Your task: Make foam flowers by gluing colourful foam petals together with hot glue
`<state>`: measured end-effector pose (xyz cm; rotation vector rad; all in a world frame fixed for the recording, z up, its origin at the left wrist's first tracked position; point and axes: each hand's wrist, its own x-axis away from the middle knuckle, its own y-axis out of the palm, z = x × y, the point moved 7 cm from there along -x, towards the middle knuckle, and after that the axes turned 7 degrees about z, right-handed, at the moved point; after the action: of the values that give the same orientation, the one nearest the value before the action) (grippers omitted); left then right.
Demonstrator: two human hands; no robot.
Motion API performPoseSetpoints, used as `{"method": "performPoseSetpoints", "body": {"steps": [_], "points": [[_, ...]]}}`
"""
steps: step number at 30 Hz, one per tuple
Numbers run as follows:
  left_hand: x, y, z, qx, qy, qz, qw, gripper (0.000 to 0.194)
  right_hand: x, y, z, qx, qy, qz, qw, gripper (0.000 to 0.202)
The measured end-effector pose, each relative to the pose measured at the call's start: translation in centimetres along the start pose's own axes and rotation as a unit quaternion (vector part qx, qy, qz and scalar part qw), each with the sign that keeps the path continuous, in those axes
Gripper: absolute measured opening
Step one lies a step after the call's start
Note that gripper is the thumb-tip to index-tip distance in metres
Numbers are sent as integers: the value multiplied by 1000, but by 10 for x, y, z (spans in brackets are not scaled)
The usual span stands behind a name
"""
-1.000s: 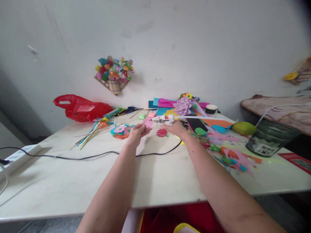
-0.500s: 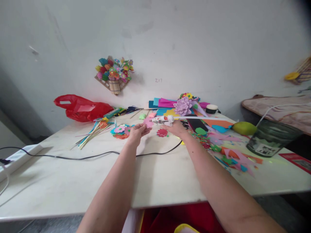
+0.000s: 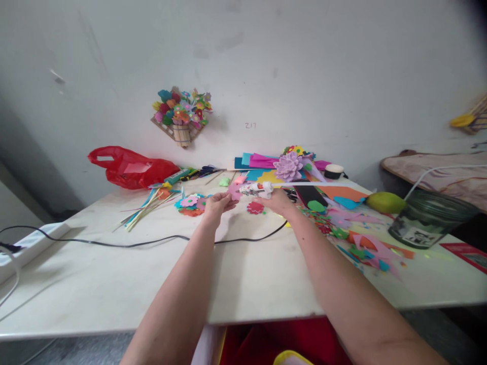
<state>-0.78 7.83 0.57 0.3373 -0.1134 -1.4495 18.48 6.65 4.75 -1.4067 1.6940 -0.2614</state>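
My left hand (image 3: 219, 205) pinches the edge of a pink flower-shaped piece (image 3: 235, 191) above the middle of the table. My right hand (image 3: 277, 200) is closed round a white glue gun (image 3: 261, 189), whose tip points left at the pink piece. Below the gun a red scalloped piece (image 3: 255, 208) lies flat on the table. Left of my left hand is a cluster of flower cut-outs (image 3: 190, 203) in blue, pink and orange. A black cord (image 3: 152, 244) crosses the table under my forearms.
Behind on the left lies a red plastic bag (image 3: 133, 170), with thin strips (image 3: 146, 210) before it. Coloured sheets and a purple flower (image 3: 288, 166) sit at the back. Scraps (image 3: 369, 248), a yellow-green fruit (image 3: 386, 202) and a glass jar (image 3: 426, 220) are right. A power strip (image 3: 34, 246) is left.
The whole view has shifted slightly. My hands keep nearly the same pose, with the gun tip still beside the pink piece.
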Motion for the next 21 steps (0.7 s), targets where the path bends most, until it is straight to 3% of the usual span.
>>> {"method": "performPoseSetpoints", "body": {"steps": [21], "points": [[0, -1, 0, 0, 2, 4, 1000, 20, -1, 1, 1, 15, -15, 6, 1000, 29]]}}
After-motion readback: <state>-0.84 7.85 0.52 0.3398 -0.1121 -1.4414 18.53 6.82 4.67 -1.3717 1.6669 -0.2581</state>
